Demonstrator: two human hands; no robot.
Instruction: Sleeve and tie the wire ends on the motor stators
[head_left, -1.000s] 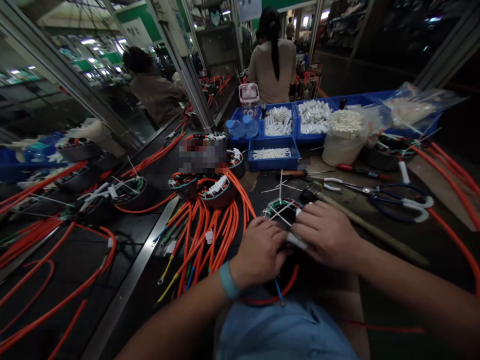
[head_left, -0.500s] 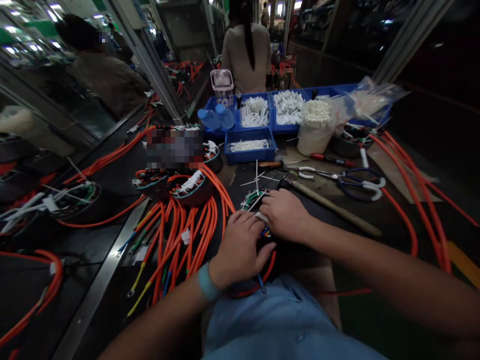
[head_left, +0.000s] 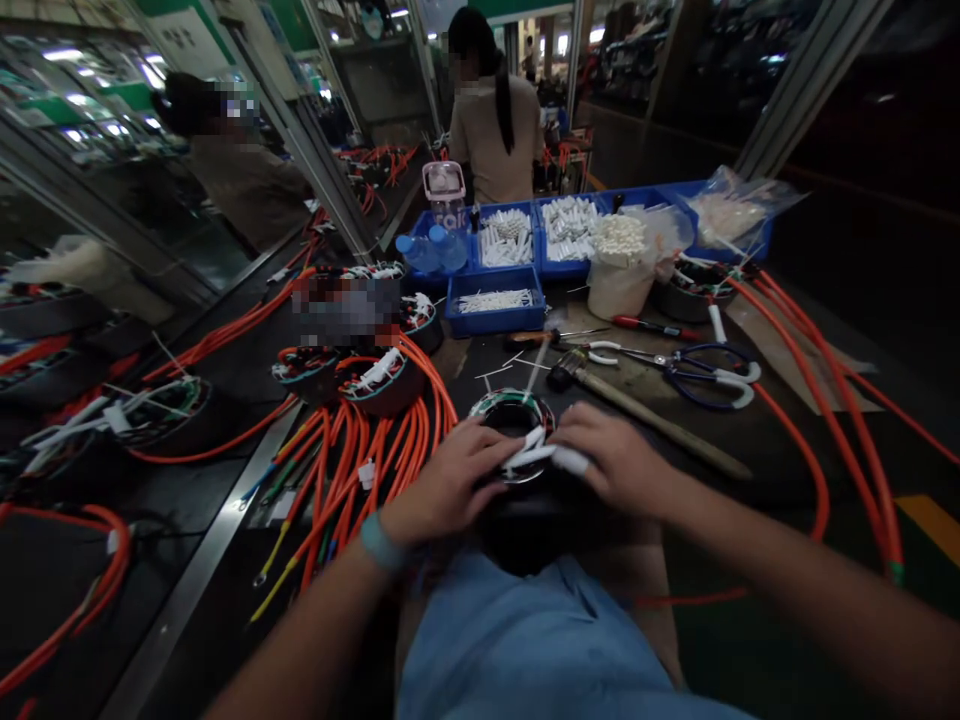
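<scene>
A dark motor stator (head_left: 544,525) stands tilted in front of my body, with green and white windings around its upper rim. White sleeves (head_left: 534,452) cross its near rim between my hands. My left hand (head_left: 454,475) reaches in from the left, its fingers closed on a white sleeve at the rim. From the right, my right hand (head_left: 619,455) has its fingers bent around the sleeve's other end. A white wrap or sleeve piece shows by its thumb; I cannot tell which. A pale cable tie (head_left: 538,365) sticks up from the far rim.
Behind lie a mallet (head_left: 652,415), scissors (head_left: 697,365) and a red-handled tool (head_left: 652,326). Blue bins (head_left: 495,318) hold white sleeves and ties. Several stators (head_left: 379,385) with orange cables (head_left: 390,450) stand left. A co-worker (head_left: 495,120) is seen from behind.
The stator has turned or tipped, so its dark outer side and open ring show. My hands have moved apart slightly; the coloured leads near my lap are out of sight.
</scene>
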